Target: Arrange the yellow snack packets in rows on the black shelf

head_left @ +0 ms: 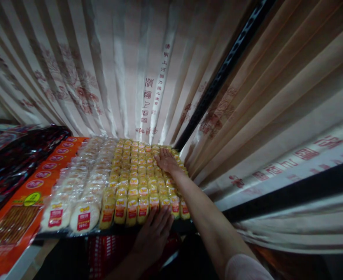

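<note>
Rows of yellow snack packs (136,175) with red labels stand packed upright on a shelf. My right hand (166,160) reaches to the back of the rows and lies flat on the packs, fingers stretched out. My left hand (155,233) is at the front edge of the shelf, fingers open and pressed against the front row of yellow packs. To the left of the yellow packs stand rows of white round cakes (81,186) in clear wrappers with red labels.
Orange flat packets (28,194) lie left of the white cakes, and dark glossy packets (11,155) further left. Striped beige curtains (116,70) hang behind and to the right. A black perforated shelf post (218,81) rises at the right.
</note>
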